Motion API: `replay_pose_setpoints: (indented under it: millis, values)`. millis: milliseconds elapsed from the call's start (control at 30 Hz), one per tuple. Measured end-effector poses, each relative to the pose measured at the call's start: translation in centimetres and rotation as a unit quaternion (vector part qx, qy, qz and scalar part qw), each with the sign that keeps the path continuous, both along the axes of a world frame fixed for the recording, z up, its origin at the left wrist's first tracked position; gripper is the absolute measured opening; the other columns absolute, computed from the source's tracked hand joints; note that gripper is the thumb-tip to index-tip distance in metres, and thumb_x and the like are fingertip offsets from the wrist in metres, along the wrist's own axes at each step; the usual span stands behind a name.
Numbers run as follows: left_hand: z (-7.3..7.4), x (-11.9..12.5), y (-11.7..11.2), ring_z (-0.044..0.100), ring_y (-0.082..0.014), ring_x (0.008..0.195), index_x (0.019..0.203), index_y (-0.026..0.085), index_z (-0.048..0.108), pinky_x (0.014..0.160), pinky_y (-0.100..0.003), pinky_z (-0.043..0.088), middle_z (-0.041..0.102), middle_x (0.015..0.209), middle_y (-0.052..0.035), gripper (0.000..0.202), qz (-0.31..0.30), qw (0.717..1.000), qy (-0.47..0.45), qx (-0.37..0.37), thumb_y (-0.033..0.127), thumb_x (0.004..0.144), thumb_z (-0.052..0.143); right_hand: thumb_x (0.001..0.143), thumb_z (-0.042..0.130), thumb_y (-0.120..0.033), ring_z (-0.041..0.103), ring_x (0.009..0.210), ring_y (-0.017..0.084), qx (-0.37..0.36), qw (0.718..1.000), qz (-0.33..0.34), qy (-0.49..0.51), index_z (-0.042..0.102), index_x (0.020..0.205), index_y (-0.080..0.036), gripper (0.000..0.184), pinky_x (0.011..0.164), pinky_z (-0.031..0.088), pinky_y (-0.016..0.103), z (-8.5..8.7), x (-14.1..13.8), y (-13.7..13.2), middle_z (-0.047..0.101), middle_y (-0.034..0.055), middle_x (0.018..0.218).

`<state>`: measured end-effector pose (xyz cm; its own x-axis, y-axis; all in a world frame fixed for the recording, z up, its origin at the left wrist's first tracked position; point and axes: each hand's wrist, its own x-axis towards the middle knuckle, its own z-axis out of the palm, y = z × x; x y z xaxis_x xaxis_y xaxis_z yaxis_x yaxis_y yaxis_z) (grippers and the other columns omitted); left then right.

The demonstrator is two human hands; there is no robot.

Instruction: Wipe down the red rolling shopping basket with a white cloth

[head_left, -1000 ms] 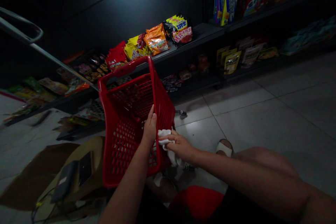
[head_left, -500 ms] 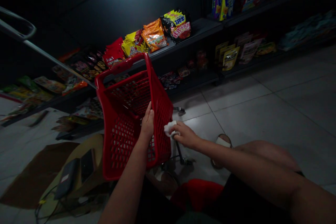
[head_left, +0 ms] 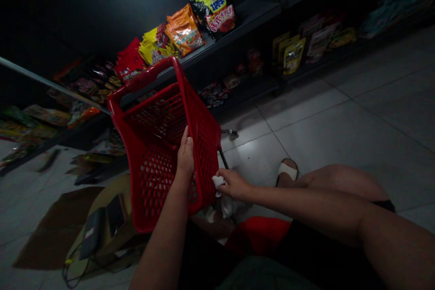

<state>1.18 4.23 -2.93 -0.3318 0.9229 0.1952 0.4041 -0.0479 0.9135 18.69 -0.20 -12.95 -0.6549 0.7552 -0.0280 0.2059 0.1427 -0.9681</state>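
A red plastic shopping cart (head_left: 154, 186) with perforated walls stands before my knees, its handle end toward the shelf. My left hand (head_left: 186, 157) grips the cart's near right rim, with the fingers inside and partly hidden. Bunched in my right hand (head_left: 233, 184) is a white cloth (head_left: 219, 182), held against the lower outside of the same side wall. A loose end of the cloth hangs below the fingers.
Shelves with packaged snacks (head_left: 185, 29) run along the dark wall behind the cart. At left, a phone (head_left: 115, 214) and a dark power bank (head_left: 92, 233) with a cable lie on a round stool (head_left: 73, 260). Flattened brown cardboard (head_left: 44, 240) is on the tiled floor. My sandalled foot (head_left: 287, 171) stands at right.
My right hand has moved the cloth down along the cart's outer side, toward me. My left hand keeps its place on the rim. The whole view has shifted slightly.
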Motion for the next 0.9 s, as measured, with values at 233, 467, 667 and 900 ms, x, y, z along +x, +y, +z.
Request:
replay_pose_setpoints:
  millis: [233, 467, 667, 900]
  values:
    - [0.0, 0.2, 0.1, 0.038, -0.0189, 0.145, 0.149, 0.025, 0.044, 0.124, -0.036, 0.024, 0.043, 0.157, -0.0040, 0.055, -0.003, 1.000, 0.009, 0.013, 0.047, 0.098, 0.044, 0.066, 0.064, -0.009, 0.056, 0.096, 0.017, 0.025, 0.992, -0.028, 0.123, 0.057, 0.100, -0.022, 0.037, 0.087, 0.043, 0.027, 0.3, -0.6, -0.9, 0.060, 0.0001, 0.102]
    - [-0.1, 0.2, 0.0, 0.036, -0.0196, 0.147, 0.150, 0.025, 0.042, 0.124, -0.036, 0.024, 0.042, 0.158, -0.0042, 0.057, -0.011, 1.000, -0.004, 0.011, 0.047, 0.098, 0.044, 0.071, 0.061, -0.011, 0.057, 0.083, 0.016, -0.052, 0.997, -0.054, 0.037, 0.059, 0.095, -0.021, 0.026, 0.076, 0.043, 0.026, -0.8, -0.9, 0.2, 0.061, -0.0011, 0.091]
    - [0.2, 0.9, 0.1, 0.035, -0.0185, 0.147, 0.151, 0.028, 0.040, 0.124, -0.035, 0.024, 0.042, 0.158, -0.0012, 0.056, -0.005, 1.000, -0.018, 0.000, 0.047, 0.099, 0.043, 0.072, 0.064, -0.015, 0.053, 0.104, 0.022, 0.091, 0.977, -0.107, 0.164, 0.056, 0.110, -0.022, 0.039, 0.098, 0.042, 0.038, 4.2, -1.7, -1.3, 0.057, 0.0045, 0.106]
    - [0.9, 1.8, -0.1, 0.038, -0.0199, 0.146, 0.152, 0.028, 0.037, 0.122, -0.037, 0.029, 0.041, 0.158, -0.0015, 0.058, 0.008, 0.999, -0.038, -0.036, 0.046, 0.098, 0.043, 0.069, 0.060, -0.003, 0.048, 0.117, 0.022, 0.056, 0.987, -0.070, 0.137, 0.057, 0.098, -0.020, 0.033, 0.104, 0.039, 0.039, -2.3, -1.6, 1.9, 0.052, 0.0067, 0.118]
